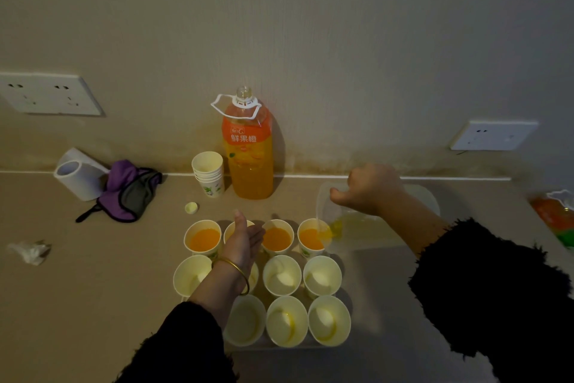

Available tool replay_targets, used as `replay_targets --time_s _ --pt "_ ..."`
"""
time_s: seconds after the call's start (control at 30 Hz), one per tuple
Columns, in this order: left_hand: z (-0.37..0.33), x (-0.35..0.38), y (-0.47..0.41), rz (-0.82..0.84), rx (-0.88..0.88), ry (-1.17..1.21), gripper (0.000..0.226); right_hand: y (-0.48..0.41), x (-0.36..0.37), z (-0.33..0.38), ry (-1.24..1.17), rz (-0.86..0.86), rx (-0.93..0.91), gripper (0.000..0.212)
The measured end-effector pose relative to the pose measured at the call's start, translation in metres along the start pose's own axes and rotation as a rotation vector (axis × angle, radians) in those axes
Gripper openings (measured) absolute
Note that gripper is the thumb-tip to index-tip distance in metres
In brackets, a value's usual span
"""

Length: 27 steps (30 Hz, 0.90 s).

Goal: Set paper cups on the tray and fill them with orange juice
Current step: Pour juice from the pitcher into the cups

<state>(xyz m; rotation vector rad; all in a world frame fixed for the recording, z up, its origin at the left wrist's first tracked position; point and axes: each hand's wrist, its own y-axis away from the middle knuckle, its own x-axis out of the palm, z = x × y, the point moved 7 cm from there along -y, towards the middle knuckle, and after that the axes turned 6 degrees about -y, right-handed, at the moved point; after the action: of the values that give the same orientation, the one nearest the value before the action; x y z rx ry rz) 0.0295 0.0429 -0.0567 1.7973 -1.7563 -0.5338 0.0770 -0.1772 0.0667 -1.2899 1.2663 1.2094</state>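
Note:
Several paper cups stand in three rows on a clear tray (273, 348). In the back row, three cups hold orange juice, among them the left one (203, 238) and the right one (310, 238). The middle-row cups (322, 275) and front-row cups (286, 320) look empty. My right hand (368, 188) grips the rim of a clear plastic container (372, 233), tilted so its corner touches the back right cup, with a little juice at that corner. My left hand (243, 243) hovers flat and open over the second back cup, hiding most of it.
An uncapped orange juice bottle (250, 159) stands at the wall beside a stack of spare cups (208, 173); its cap (191, 207) lies in front. At left are a white roll (77, 177), a purple cloth (130, 190) and a crumpled wrapper (29, 250). Another bottle (556, 218) lies far right.

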Motion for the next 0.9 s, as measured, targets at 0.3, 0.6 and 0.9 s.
replay_targets --time_s 0.3,0.6,0.9 --pt "0.0027 -0.0043 -0.0031 -0.006 -0.005 -0.018 0.078 0.0012 0.0001 0.0013 0.004 0.009 0.004 0.059" --pt "0.0002 -0.0062 -0.0011 0.0 0.003 0.001 0.077 0.0028 -0.0015 0.0052 0.01 0.0 -0.006 0.059" --pt "-0.0008 -0.0093 0.0002 -0.002 -0.005 0.001 0.077 0.0038 -0.0033 0.0065 -0.007 -0.008 0.001 0.057"
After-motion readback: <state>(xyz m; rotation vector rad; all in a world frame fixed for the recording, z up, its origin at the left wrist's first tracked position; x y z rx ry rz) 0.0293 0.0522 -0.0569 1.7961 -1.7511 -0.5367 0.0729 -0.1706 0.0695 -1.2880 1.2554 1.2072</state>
